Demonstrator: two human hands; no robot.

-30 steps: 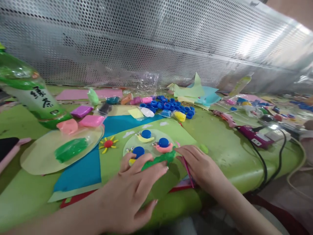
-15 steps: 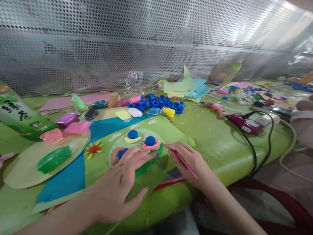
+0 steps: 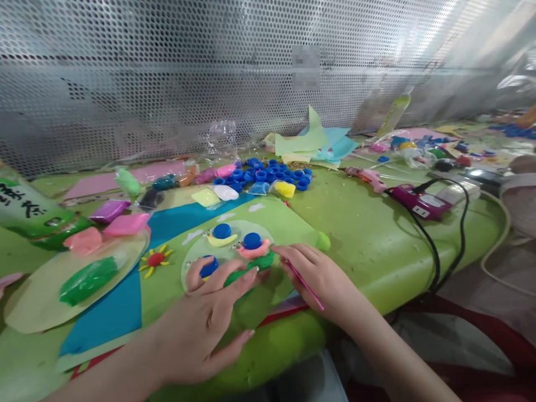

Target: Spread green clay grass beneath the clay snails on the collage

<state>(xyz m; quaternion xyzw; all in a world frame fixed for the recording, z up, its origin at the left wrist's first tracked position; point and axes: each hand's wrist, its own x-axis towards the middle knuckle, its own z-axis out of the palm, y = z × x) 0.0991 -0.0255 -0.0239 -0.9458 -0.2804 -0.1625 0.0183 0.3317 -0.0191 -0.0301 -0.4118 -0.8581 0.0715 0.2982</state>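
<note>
My left hand (image 3: 201, 318) lies with its fingers spread over the lower part of a pale round sheet (image 3: 238, 227), touching a strip of green clay (image 3: 263, 261). My right hand (image 3: 320, 282) is closed around a thin pink stick (image 3: 307, 287), its fingertips at the right end of the green clay. On the round sheet are small clay snails with blue bottle caps as shells: a yellow one (image 3: 221, 239), a pink one (image 3: 253, 250) and one by my left fingers (image 3: 209, 267), partly covered. A red and yellow clay sun (image 3: 156, 259) sits to the left.
Packets of coloured clay (image 3: 111, 211) and a green tea bottle (image 3: 36, 209) are on the left. Many blue caps (image 3: 272, 173) lie behind the picture. At right are a hot glue gun (image 3: 368, 177) and a purple power adapter (image 3: 421, 201) with cables.
My left index finger has drawn back from the right end of the green clay. My right hand stays beside it with the pink stick. The whole view has shifted slightly.
</note>
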